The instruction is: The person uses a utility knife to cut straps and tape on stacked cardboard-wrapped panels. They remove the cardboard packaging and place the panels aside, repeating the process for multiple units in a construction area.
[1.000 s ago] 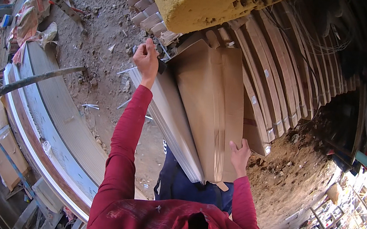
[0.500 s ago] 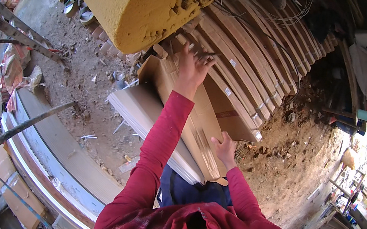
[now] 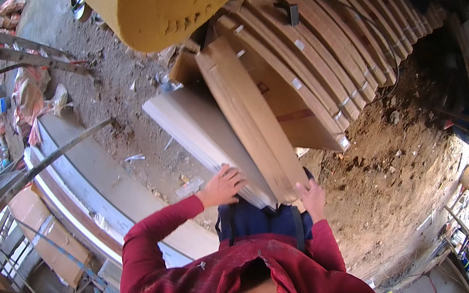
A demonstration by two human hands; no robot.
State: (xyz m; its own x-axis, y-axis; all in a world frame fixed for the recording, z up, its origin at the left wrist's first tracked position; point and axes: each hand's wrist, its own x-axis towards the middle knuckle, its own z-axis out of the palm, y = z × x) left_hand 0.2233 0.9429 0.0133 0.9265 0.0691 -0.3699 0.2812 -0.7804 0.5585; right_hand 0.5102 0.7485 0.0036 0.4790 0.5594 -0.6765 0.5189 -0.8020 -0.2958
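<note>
A long cardboard box (image 3: pixel 250 112) lies opened in front of me, a wide brown flap (image 3: pixel 304 123) spread on its right. Beside its left edge, a stack of thin pale panels (image 3: pixel 189 124) slants toward my lap. My left hand (image 3: pixel 224 187) rests on the near left edge of these panels, fingers apart. At the near right corner of the box, my right hand (image 3: pixel 312 199) holds the cardboard, with some fingers hidden beneath it. A small dark object (image 3: pixel 291 14), too indistinct to name, lies on the row of long cartons beyond.
Many long cartons (image 3: pixel 326 57) stand in a row at the far right. A big yellow block with a pitted face (image 3: pixel 170 6) hangs over the far left. Long boards (image 3: pixel 93 156) and a pole (image 3: pixel 58 150) lie at left. Rubble-strewn dirt (image 3: pixel 376 174) covers the right.
My left hand has let go of a dark object, left on the cartons, and come back to the panels' edge. My right hand stays by the box corner. The view has shifted.
</note>
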